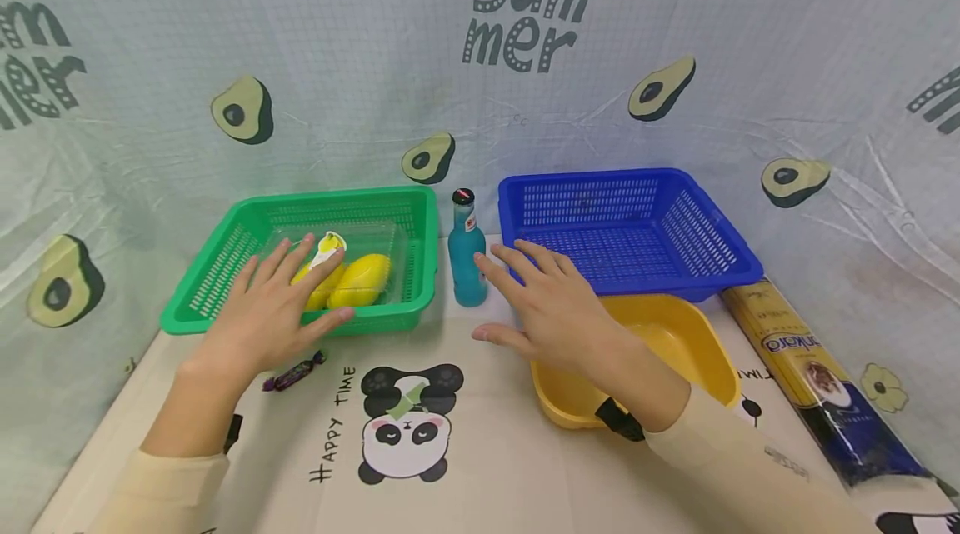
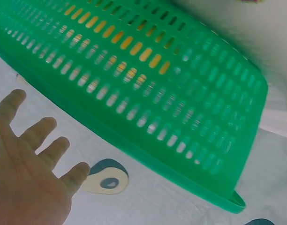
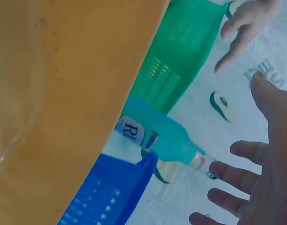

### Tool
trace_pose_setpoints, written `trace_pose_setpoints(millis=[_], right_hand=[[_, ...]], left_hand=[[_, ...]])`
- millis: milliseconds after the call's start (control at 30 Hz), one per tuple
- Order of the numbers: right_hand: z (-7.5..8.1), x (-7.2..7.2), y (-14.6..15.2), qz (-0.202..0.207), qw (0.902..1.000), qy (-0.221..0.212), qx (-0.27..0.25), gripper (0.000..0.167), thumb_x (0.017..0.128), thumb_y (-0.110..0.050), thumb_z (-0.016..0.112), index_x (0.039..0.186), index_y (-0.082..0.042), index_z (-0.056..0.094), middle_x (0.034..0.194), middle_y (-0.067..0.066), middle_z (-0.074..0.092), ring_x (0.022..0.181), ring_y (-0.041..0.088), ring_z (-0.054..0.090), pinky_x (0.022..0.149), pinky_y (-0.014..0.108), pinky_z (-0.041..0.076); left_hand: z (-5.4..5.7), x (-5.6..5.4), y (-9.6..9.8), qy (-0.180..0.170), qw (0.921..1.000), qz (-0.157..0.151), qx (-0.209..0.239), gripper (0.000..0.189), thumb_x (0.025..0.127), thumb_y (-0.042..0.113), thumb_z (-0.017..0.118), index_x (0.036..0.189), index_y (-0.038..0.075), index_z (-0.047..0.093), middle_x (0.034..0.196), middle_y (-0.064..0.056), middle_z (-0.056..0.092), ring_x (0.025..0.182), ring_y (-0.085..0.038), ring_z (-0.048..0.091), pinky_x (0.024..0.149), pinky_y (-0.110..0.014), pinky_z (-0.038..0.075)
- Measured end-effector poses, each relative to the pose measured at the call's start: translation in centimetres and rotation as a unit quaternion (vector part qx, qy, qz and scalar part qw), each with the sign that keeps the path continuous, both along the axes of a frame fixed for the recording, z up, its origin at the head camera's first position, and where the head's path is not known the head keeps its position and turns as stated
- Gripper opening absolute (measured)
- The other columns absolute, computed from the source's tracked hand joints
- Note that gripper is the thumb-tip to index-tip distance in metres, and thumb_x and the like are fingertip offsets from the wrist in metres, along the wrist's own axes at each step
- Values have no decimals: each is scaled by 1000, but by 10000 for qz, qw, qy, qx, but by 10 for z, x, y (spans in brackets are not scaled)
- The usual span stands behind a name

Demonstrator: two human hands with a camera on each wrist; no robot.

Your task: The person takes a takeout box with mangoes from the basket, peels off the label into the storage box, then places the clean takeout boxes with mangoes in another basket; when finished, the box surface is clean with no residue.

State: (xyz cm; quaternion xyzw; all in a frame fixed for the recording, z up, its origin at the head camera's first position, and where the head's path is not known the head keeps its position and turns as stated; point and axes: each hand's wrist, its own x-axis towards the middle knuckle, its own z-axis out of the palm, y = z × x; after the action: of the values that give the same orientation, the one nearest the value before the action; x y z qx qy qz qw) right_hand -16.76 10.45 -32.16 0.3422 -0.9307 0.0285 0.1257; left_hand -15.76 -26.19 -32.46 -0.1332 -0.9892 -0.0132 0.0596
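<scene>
My left hand, fingers spread, hovers over the front left of a green basket. Inside that basket lies a clear plastic box holding yellow lemons and a white tag. In the left wrist view the palm stays apart from the basket's slotted side. My right hand is also spread, above the table between a blue bottle and a yellow bin. The right wrist view shows the bottle beyond its fingers. Neither hand holds anything.
A blue basket stands at the back right, behind the yellow bin. Along the right edge lies a long yellow and blue packet. A wrapped candy lies in front of the green basket. A patterned sheet hangs behind.
</scene>
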Motion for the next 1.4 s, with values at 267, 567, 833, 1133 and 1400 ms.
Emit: trace_pose_setpoints(millis=[267,567,833,1133,1400], right_hand=[[-3,-3,-18,319,9990,-283,-120,82,98,-70,49,163,-23,32,161,7,41,147,32,36,114,58,39],[-1,-15,-38,810,9943,-602,-332,80,99,-68,50,161,-20,36,159,6,43,140,28,44,107,50,47],[-4,-27,-60,1072,9865,-1181,-359,78,101,-62,51,163,-19,31,160,10,40,136,31,51,108,47,49],[-10,-44,-74,784,9667,-2405,-377,78,103,-59,50,166,-24,21,168,15,22,145,33,45,115,49,41],[-13,-51,-83,627,9665,-2455,-407,76,104,-56,50,165,-21,23,169,16,21,146,33,43,116,49,40]], left_hand=[[-2,-2,-14,-140,9999,52,5,81,99,69,49,163,24,30,170,-21,14,152,-51,14,117,-74,11],[-5,-6,-30,-311,9991,55,274,82,99,66,52,164,21,27,168,-25,15,151,-55,15,115,-75,14],[-6,-16,-46,-295,9964,-62,796,80,101,58,57,163,16,30,166,-28,20,147,-58,22,110,-79,20],[-10,-31,-59,-509,9891,-25,1383,81,101,52,60,161,7,30,163,-32,24,146,-58,23,110,-78,22],[-9,-43,-72,-1062,9845,171,1382,81,105,53,52,165,8,19,161,-41,13,146,-62,15,108,-82,19]])
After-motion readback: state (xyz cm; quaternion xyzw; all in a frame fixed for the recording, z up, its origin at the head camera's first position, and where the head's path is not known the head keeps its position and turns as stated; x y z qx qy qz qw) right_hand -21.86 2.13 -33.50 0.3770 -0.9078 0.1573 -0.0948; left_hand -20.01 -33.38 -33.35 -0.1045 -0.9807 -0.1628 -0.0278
